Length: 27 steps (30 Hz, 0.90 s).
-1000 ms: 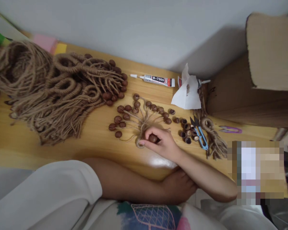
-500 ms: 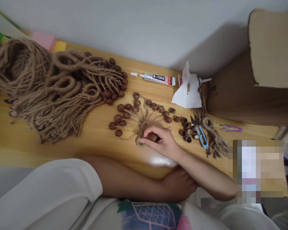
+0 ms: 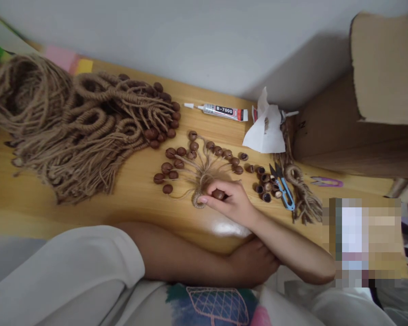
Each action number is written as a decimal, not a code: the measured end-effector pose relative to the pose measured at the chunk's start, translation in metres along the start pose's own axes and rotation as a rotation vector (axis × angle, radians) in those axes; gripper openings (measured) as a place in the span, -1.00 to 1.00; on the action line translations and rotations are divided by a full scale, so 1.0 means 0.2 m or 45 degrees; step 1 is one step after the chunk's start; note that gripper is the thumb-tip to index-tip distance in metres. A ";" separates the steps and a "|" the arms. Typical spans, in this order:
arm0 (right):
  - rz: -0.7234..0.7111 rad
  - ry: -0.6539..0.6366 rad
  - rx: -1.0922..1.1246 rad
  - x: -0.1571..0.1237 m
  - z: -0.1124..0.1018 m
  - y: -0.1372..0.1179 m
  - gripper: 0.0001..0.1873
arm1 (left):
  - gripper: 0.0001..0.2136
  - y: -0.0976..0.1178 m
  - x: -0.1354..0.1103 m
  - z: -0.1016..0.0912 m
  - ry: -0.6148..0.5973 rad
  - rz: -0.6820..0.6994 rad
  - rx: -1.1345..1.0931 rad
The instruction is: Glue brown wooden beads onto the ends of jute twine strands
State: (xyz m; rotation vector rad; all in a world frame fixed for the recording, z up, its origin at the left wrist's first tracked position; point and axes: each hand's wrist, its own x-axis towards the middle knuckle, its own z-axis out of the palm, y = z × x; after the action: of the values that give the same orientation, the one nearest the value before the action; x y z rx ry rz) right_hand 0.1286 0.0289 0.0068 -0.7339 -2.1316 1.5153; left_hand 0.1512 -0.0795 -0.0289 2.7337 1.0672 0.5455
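My right hand [image 3: 226, 199] bends over the table, thumb and forefinger pinched at the wrapped top of a twine loop [image 3: 197, 201]. Inside the curl of its fingers shows a brown nut shell [image 3: 219, 194]; whether the hand grips it or it lies beneath, I cannot tell. From the loop, thin cords [image 3: 204, 167] fan out to several slit brown nut shells [image 3: 166, 168]. My left hand [image 3: 255, 262] rests at the table's near edge under the right forearm, fingers curled, and what they hold, if anything, is hidden.
A heap of twine hangers [image 3: 95, 122] with shells lies on the left. Behind are a glue tube [image 3: 224, 111] and white paper [image 3: 265, 131]. Loose half shells [image 3: 266, 186], blue thread snips [image 3: 285, 192], a twine tassel [image 3: 302, 199] and purple snips [image 3: 328, 182] lie right. A cardboard box [image 3: 326, 140] stands behind.
The nut shell within the right hand's curl sits very slightly differently, and the fingers have shifted a little. Otherwise nothing on the table has moved.
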 end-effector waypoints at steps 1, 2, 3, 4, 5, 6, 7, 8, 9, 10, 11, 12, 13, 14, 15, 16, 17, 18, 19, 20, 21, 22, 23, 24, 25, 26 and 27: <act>0.005 0.003 0.001 0.00 0.00 0.00 -0.59 | -0.70 0.00 0.00 0.00 0.013 -0.004 -0.003; 0.009 0.006 0.001 0.00 0.00 0.00 -0.61 | -0.71 0.00 0.00 0.00 0.022 -0.010 -0.008; 0.009 0.008 -0.001 0.00 0.00 0.00 -0.63 | -0.71 0.00 0.00 0.00 0.030 -0.011 -0.014; 0.004 0.013 -0.007 0.00 0.00 0.00 -0.66 | -0.71 0.00 0.00 0.00 0.035 -0.014 -0.016; -0.002 0.019 -0.015 0.00 0.00 0.00 -0.69 | -0.72 0.00 0.00 0.01 0.033 -0.014 -0.015; -0.009 0.023 -0.021 0.00 0.00 -0.01 -0.72 | -0.71 0.00 0.00 0.01 0.026 -0.011 -0.009; -0.015 0.023 -0.022 0.00 0.00 -0.01 -0.76 | -0.71 0.00 -0.01 0.01 0.016 -0.006 -0.001; -0.017 0.022 -0.018 0.00 0.00 -0.01 -0.80 | -0.70 0.00 -0.01 0.01 0.005 0.002 0.007; -0.020 0.020 -0.009 0.00 0.00 -0.01 -0.84 | -0.69 0.01 -0.01 0.01 -0.003 0.008 0.013; -0.023 0.017 0.001 0.00 0.00 -0.01 -0.88 | -0.69 0.01 -0.01 0.01 -0.006 0.007 0.017; -0.026 0.016 0.011 0.00 0.00 -0.01 -0.91 | -0.68 0.01 -0.01 0.01 -0.002 0.003 0.017; -0.030 0.020 0.023 0.00 0.00 -0.01 -0.92 | -0.69 0.01 -0.01 0.01 0.009 -0.006 0.014; -0.033 0.029 0.037 -0.01 0.00 -0.01 -0.91 | -0.69 0.01 -0.01 0.01 0.018 -0.013 0.009; -0.034 0.043 0.055 -0.01 0.00 0.00 -0.90 | -0.70 0.01 -0.01 0.01 0.026 -0.018 0.000; -0.032 0.058 0.078 -0.01 0.00 0.00 -0.89 | -0.70 0.01 -0.01 0.01 0.030 -0.017 -0.010; -0.028 0.077 0.105 0.00 0.01 0.00 -0.86 | -0.71 0.00 -0.01 0.01 0.028 -0.011 -0.019; -0.024 0.095 0.135 0.00 0.01 0.00 -0.83 | -0.71 0.00 -0.01 0.01 0.024 -0.006 -0.024; -0.017 0.113 0.165 0.00 0.01 0.00 -0.81 | -0.71 0.00 0.00 0.00 0.021 -0.006 -0.027; -0.010 0.126 0.191 0.00 0.01 0.00 -0.80 | -0.72 0.00 0.00 0.00 0.023 -0.009 -0.027; -0.003 0.132 0.212 0.00 0.01 0.00 -0.80 | -0.73 0.00 0.00 0.00 0.030 -0.013 -0.023; 0.004 0.133 0.224 0.00 0.01 0.00 -0.80 | -0.73 0.00 0.00 -0.01 0.038 -0.019 -0.018; 0.011 0.133 0.230 0.00 0.01 0.00 -0.80 | -0.73 0.00 0.00 -0.01 0.043 -0.023 -0.014; 0.018 0.129 0.230 0.00 0.01 0.00 -0.79 | -0.74 0.00 0.00 -0.01 0.043 -0.021 -0.017; 0.024 0.126 0.226 0.00 0.01 0.00 -0.79 | -0.74 0.00 0.00 -0.01 0.032 -0.019 -0.022; 0.029 0.123 0.221 0.00 0.01 0.00 -0.78 | -0.74 0.00 0.00 0.00 0.016 -0.015 -0.028; 0.032 0.121 0.215 0.00 0.01 0.00 -0.78 | -0.74 0.00 0.00 0.00 0.000 -0.012 -0.034; 0.033 0.118 0.206 0.00 0.01 0.00 -0.78 | -0.74 0.00 0.00 0.00 -0.007 -0.009 -0.037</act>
State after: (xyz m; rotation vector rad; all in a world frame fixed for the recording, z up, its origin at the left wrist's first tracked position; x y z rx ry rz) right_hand 0.1269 0.0276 0.0070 -0.7617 -1.9136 1.6130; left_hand 0.1513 -0.0791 -0.0290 2.7036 1.0589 0.5480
